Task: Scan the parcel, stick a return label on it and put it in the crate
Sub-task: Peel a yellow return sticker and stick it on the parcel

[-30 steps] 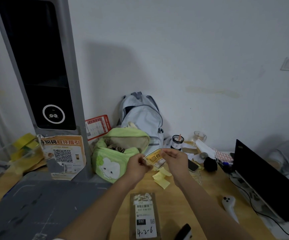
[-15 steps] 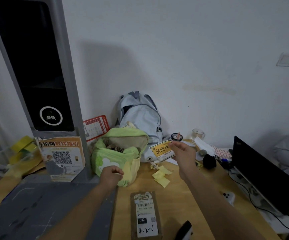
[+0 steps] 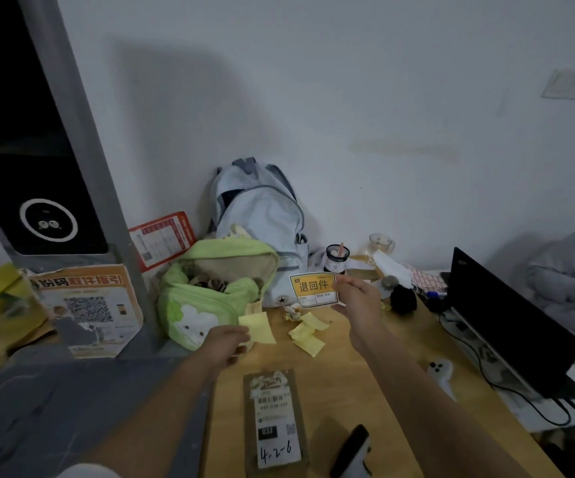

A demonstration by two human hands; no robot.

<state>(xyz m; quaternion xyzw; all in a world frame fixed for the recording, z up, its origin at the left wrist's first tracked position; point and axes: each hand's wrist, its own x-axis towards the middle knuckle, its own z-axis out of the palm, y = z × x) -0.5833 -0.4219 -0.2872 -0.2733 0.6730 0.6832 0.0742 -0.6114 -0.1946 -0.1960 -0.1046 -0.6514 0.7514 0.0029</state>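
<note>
A brown parcel [image 3: 275,422] with a white shipping label lies flat on the wooden table [image 3: 382,391], near me between my forearms. My right hand [image 3: 358,300] holds up an orange and white return label [image 3: 314,289] by its right edge, well above and beyond the parcel. My left hand [image 3: 227,345] pinches a pale yellow backing paper [image 3: 258,327] just in front of the green bag. A dark handheld scanner [image 3: 351,450] lies right of the parcel. No crate is clearly in view.
A tall grey scanning kiosk [image 3: 37,150] stands at left on a dark mat [image 3: 55,408]. A green bag [image 3: 210,298] and pale backpack [image 3: 261,215] sit against the wall. Yellow paper scraps [image 3: 306,334], a white controller [image 3: 441,374], a laptop [image 3: 506,326] and cables crowd the right.
My hands have drawn apart: the right kept the label and turned its printed face toward me, while the left pulled away to the left holding the peeled yellow backing.
</note>
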